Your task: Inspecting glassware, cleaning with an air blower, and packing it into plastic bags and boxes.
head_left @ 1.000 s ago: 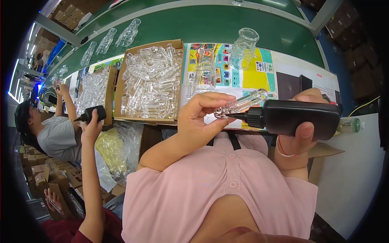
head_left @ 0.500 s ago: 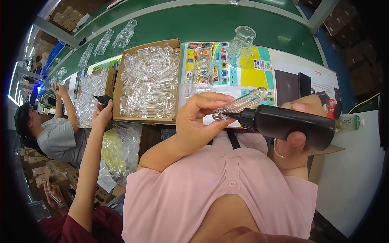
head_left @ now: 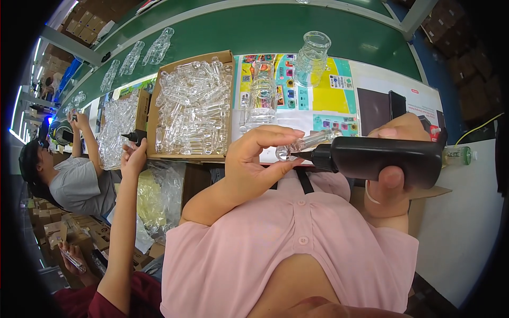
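My left hand (head_left: 258, 156) pinches a small clear glass tube (head_left: 308, 144) by its near end. My right hand (head_left: 395, 175) grips a black squeeze bottle (head_left: 379, 158) lying sideways, its nozzle tip at the mouth of the tube. Both are held just in front of my chest, over the near edge of the table.
A cardboard box (head_left: 229, 100) full of clear glass pieces sits left of a colourful sheet (head_left: 328, 95) bearing two taller glass pieces (head_left: 312, 59). A green conveyor belt (head_left: 265, 32) runs behind. To my left a co-worker's hand (head_left: 133, 156) holds another black bottle; a further person (head_left: 74, 177) sits beyond.
My hands have hardly moved. The co-worker's hand with its black bottle has moved right, toward the cardboard box.
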`<state>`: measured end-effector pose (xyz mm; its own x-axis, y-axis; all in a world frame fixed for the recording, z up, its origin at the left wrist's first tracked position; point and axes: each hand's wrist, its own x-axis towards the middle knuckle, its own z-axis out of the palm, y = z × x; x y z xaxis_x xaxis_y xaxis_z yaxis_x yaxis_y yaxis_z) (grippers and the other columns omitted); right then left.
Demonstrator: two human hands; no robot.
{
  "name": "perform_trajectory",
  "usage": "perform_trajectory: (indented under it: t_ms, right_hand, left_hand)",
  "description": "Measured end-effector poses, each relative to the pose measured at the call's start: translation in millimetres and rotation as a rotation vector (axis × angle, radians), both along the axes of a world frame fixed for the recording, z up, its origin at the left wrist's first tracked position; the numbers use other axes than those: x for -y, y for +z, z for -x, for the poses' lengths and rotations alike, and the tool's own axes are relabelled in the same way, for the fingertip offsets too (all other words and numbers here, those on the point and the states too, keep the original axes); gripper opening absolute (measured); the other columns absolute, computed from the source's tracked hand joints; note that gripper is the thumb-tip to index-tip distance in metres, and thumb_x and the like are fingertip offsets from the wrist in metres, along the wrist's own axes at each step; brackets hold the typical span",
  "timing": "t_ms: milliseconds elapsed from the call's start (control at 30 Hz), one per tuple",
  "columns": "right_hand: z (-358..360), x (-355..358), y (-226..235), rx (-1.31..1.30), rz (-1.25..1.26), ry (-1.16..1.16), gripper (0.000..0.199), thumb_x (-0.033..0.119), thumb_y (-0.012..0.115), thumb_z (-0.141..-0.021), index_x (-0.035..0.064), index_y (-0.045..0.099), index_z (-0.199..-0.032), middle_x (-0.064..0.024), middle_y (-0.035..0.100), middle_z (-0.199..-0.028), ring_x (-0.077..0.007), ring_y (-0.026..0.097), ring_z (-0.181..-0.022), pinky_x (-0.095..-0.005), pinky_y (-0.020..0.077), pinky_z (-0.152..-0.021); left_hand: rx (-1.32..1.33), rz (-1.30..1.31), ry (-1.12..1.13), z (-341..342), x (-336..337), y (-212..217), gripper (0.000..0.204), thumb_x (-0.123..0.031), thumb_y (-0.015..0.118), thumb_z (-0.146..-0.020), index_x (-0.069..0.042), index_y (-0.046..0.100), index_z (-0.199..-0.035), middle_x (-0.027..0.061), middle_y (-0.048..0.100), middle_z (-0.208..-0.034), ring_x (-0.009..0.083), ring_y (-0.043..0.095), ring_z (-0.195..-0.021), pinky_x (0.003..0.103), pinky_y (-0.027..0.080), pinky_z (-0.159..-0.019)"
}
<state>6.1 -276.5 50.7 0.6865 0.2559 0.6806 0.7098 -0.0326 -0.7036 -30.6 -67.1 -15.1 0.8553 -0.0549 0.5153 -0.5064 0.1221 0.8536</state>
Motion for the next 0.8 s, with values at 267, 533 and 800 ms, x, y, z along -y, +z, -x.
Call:
perform_trajectory:
  t_ms: [267, 533, 800]
  right_hand:
    - [-1, 3, 7, 0.146, 0.065, 0.066, 0.038, 0.03, 0.071, -0.071, 0.0014, 0.058, -0.093, -0.0082, 0.06, -0.08, -0.0209, 0.055, -0.067, -0.0285, 0.0427, -0.06]
    - [11, -1, 11, 0.149, 0.049, 0.102, 0.043, 0.019, 0.079, -0.062, 0.0014, 0.057, -0.094, -0.0096, 0.058, -0.08, -0.0194, 0.057, -0.071, -0.0268, 0.0471, -0.06]
    - [-6, 3, 7, 0.439, 0.12, 0.176, 0.045, 0.038, 0.063, -0.078, -0.0015, 0.05, -0.094, -0.0125, 0.052, -0.079, -0.0165, 0.051, -0.06, -0.0248, 0.0431, -0.048]
  left_hand:
    - [0.022, -0.28, 0.112, 2, -6, 8, 0.04, 0.0, 0.072, -0.062, -0.004, 0.061, -0.1, 0.0108, 0.063, -0.096, 0.0225, 0.06, -0.089, 0.029, 0.047, -0.077]
    - [-0.051, -0.295, 0.082, 5, -10, 6, 0.043, -0.004, 0.072, -0.066, -0.004, 0.059, -0.106, 0.0101, 0.063, -0.095, 0.0219, 0.059, -0.087, 0.029, 0.046, -0.077]
    - [-0.347, 0.068, -0.177, 9, -7, 7, 0.047, -0.002, 0.066, -0.075, -0.001, 0.048, -0.118, 0.0095, 0.058, -0.105, 0.0161, 0.058, -0.09, 0.027, 0.046, -0.081]
